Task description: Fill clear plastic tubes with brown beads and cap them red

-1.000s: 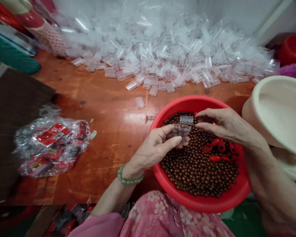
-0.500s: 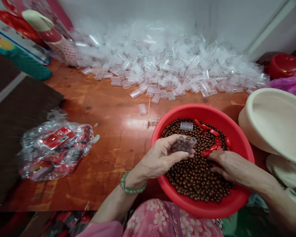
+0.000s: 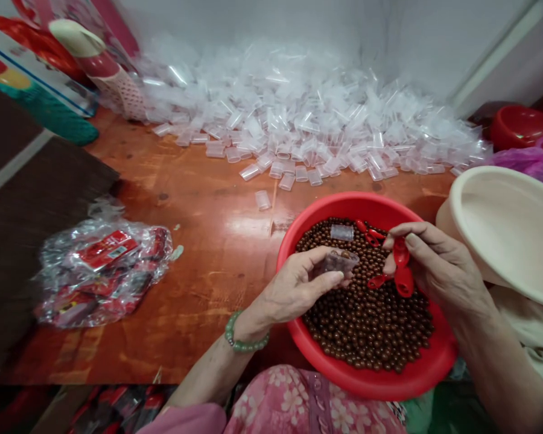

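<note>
My left hand [image 3: 304,278] is closed round a small clear plastic case [image 3: 339,261] that has brown balls inside, its open end turned up and to the right. Between the fingers of my right hand [image 3: 443,259] is a red plastic cap [image 3: 402,256], hinged in two parts, above the red basin [image 3: 434,374]. Shiny brown balls [image 3: 371,331] fill much of that basin. On top of them lie another clear case [image 3: 342,232] and several red caps [image 3: 371,235]. One more red cap [image 3: 377,281] shows beside my right fingers; whether they touch it I cannot tell.
A big heap of clear cases [image 3: 298,126] lies along the wall, with one loose case [image 3: 262,200] nearer. At left is a plastic bag of red packs [image 3: 104,271] by a dark box [image 3: 36,229]. A cream basin [image 3: 507,229] stands close on the right.
My right hand has risen from the balls with a red cap in its fingers. My left hand stays nearly in place, its clear case slightly more tilted.
</note>
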{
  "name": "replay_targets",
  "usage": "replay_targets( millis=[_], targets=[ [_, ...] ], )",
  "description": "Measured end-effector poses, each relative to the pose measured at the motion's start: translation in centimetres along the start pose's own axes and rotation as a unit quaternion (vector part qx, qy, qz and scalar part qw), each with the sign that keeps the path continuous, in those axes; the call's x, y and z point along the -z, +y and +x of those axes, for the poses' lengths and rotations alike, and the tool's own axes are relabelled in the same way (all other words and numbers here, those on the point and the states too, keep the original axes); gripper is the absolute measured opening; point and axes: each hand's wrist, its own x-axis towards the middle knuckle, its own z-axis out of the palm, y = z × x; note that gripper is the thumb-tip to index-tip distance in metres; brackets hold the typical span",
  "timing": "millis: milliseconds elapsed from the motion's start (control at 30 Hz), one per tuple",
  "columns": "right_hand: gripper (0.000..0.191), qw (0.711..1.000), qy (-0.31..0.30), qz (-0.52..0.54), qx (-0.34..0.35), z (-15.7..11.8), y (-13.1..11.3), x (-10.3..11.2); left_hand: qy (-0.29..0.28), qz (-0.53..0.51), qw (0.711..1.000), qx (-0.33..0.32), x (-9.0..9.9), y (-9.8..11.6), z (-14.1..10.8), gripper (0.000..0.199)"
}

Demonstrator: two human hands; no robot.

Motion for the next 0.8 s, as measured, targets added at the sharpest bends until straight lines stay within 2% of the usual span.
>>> replay_targets(
  millis=[100,200,300,500,567,733,800],
  targets=[
    [0.023,0.998,-0.003,0.043,-0.047,1.2,-0.3,-1.4,0.003,0.023,1.0,-0.004,0.1,0.2,0.0,0.026],
    [0.03,0.995,-0.053,0.048,-0.072,1.8,-0.7,-2.2,0.013,0.006,1.0,0.001,0.4,0.0,0.3,0.026],
    [0.033,0.994,-0.084,0.028,-0.06,1.9,-1.0,-2.6,0.015,-0.013,1.0,0.004,0.6,-0.4,0.6,0.027],
    [0.028,0.994,-0.075,-0.08,-0.009,2.3,-1.1,-3.0,0.001,-0.036,0.999,0.02,0.9,-0.8,0.8,0.028],
    [0.027,0.996,-0.053,-0.072,0.002,2.6,-0.9,-3.2,0.008,-0.042,0.999,0.022,1.0,-0.8,1.0,0.029],
    [0.029,0.996,0.076,0.052,-0.011,3.8,0.2,-3.4,-0.007,-0.069,0.997,0.036,1.2,-1.0,1.4,0.033],
    [0.029,0.992,0.11,0.065,-0.005,4.2,0.5,-3.6,-0.005,-0.076,0.996,0.039,1.2,-1.0,1.5,0.033]
  ],
)
